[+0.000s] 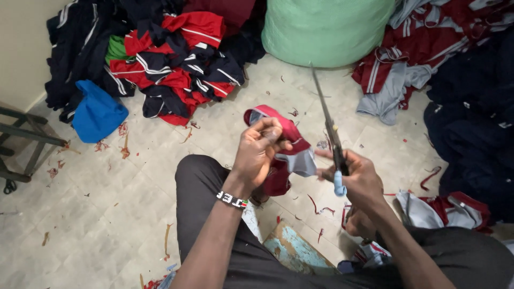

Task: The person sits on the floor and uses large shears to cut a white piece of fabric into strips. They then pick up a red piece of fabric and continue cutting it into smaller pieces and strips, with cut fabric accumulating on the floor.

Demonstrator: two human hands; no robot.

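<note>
Left hand (257,152): grip pinched on maroon-and-grey garment piece (286,144).
Right hand (358,179): grip wrapped around scissors (329,131), blades toward 12 o'clock.
Handling: fabric likely light, limp; best held by the edge.

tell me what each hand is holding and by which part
The left hand pinches a red and grey garment piece by its upper edge. The right hand holds scissors by the handles, blades pointing up and away.
</note>
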